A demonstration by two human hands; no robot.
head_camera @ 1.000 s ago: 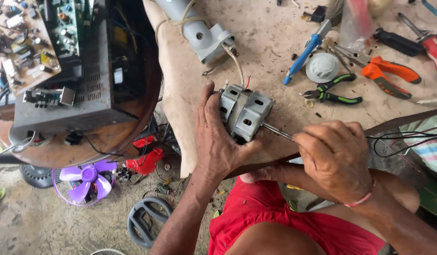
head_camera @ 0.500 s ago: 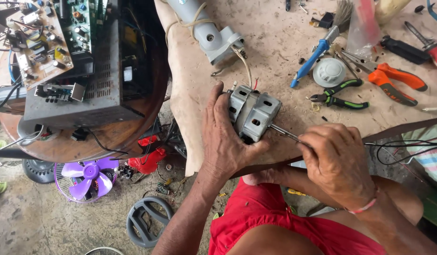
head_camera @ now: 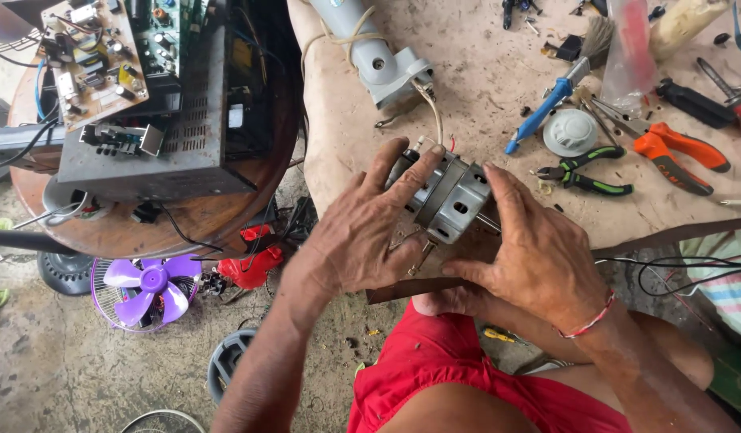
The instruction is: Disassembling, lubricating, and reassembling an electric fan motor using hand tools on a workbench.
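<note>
The fingers (head_camera: 402, 172) of the left hand (head_camera: 362, 232) are spread and laid over the near end of the motor (head_camera: 446, 196), the thumb tucked under its lower edge. The right hand (head_camera: 539, 248) is set against the other side, its index finger pressed on the housing and its other fingers curled below; no tool is held in either hand. The motor is thus clasped between both hands at the near edge of the table (head_camera: 482, 80), tilted, with its shaft hidden behind the right hand. Its wires are seen running up to the grey fan neck (head_camera: 374, 52), so it is judged not yet disconnected, and its casing appears closed. Pliers (head_camera: 583, 172), an orange cutter (head_camera: 679, 152) and a blue screwdriver (head_camera: 543, 112) are left lying apart on the table. On the floor a purple fan blade (head_camera: 150, 285) is seen, off the motor.
</note>
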